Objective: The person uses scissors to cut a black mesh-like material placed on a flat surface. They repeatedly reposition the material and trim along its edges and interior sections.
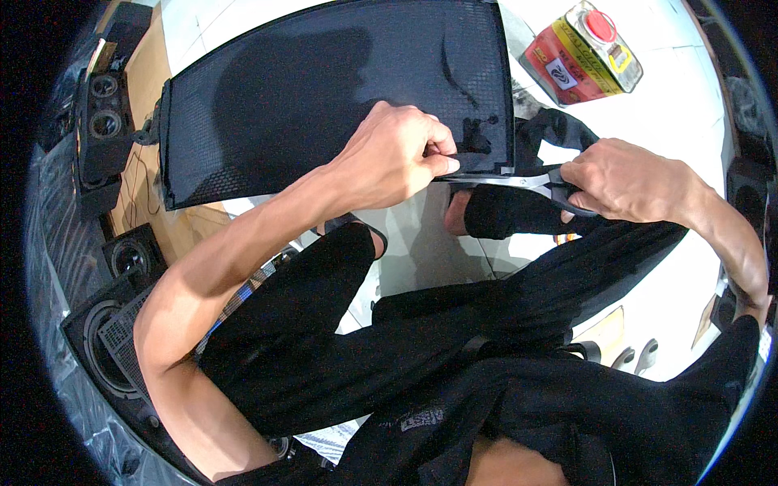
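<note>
A wide black mesh panel covered with black cloth [284, 81] lies in front of me, its near edge toward my lap. My left hand [397, 154] is closed in a pinch on the cloth at the near edge, close to the right corner. In my right hand [628, 178] is a pair of scissors [523, 182] with black handles, my fingers wrapped round them. Their metal blades point left along the panel's near edge, just below my left fingertips. Whether the blades are fully closed I cannot tell. A loose flap of black cloth [559, 128] hangs past the right corner.
A red and yellow tin with a red cap [583, 57] stands beyond the panel's right side on the white tiled floor [689, 121]. Speaker boxes [105, 121] and a large round woofer [113, 348] line the left, by a wooden board [166, 231]. Clear plastic sheeting [61, 267] hangs behind them.
</note>
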Demonstrator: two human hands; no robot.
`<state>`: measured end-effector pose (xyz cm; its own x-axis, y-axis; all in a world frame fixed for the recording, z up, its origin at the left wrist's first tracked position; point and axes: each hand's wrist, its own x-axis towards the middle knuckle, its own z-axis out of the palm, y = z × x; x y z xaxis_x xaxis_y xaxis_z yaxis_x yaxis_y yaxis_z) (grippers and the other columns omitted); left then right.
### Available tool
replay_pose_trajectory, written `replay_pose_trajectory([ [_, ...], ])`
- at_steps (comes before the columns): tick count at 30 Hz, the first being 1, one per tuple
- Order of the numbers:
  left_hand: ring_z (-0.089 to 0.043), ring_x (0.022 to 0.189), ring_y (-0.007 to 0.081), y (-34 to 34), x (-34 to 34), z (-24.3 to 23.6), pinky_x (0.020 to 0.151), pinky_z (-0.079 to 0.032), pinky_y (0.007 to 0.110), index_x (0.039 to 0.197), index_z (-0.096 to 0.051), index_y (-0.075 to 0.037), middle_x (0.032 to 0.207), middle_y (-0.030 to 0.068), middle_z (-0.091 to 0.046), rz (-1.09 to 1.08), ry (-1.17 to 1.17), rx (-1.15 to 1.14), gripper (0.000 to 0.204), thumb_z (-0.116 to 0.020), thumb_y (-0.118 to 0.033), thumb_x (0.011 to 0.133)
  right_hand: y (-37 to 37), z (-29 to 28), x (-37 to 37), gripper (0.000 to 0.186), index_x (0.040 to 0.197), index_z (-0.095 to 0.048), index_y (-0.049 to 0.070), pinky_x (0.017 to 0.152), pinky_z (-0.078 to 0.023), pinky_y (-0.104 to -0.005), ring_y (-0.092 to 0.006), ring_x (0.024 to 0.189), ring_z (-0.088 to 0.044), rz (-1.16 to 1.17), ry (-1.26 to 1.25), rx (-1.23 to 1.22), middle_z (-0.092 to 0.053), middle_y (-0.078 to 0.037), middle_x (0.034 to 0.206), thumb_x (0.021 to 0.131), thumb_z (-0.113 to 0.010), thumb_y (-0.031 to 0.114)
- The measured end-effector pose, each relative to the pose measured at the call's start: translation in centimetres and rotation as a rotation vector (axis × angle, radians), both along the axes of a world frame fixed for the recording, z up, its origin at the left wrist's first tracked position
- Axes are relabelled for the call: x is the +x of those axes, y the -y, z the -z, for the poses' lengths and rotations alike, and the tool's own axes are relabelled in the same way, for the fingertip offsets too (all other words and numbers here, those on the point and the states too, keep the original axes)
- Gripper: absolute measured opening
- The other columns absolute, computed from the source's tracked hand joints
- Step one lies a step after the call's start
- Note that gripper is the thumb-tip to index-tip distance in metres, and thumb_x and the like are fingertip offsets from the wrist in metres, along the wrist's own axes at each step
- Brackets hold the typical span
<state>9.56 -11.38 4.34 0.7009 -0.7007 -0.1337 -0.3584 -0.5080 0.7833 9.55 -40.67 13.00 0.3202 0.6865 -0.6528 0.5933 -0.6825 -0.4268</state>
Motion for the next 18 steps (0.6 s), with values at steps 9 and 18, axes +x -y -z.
replay_pose_trajectory([
  [9, -0.067, 0.070, 0.0294, 0.0, 0.0, 0.5, 0.070, -0.050, 0.039, 0.086, -0.073, -0.001, 0.076, 0.0164, -0.069, -0.001, 0.065, -0.053, 0.016, -0.072, -0.016, 0.083, -0.3, 0.6, -0.3, 0.020, 0.085, -0.063, -0.004, 0.064, -0.057, -0.0386, -0.0287, 0.069, -0.071, -0.084, 0.156, 0.077, -0.068, -0.015, 0.073, 0.091, -0.068, 0.015],
  [18, -0.065, 0.081, 0.0320, 0.0, 0.2, 0.2, 0.076, -0.048, 0.042, 0.085, -0.070, -0.002, 0.082, 0.0143, -0.069, 0.031, -0.017, 0.066, 0.019, -0.073, -0.020, 0.085, 0.3, 2.1, -0.1, 0.028, 0.084, -0.061, -0.005, 0.064, -0.056, -0.0441, -0.0360, 0.067, -0.068, -0.088, 0.166, 0.159, -0.064, -0.018, 0.066, 0.091, -0.067, 0.022],
])
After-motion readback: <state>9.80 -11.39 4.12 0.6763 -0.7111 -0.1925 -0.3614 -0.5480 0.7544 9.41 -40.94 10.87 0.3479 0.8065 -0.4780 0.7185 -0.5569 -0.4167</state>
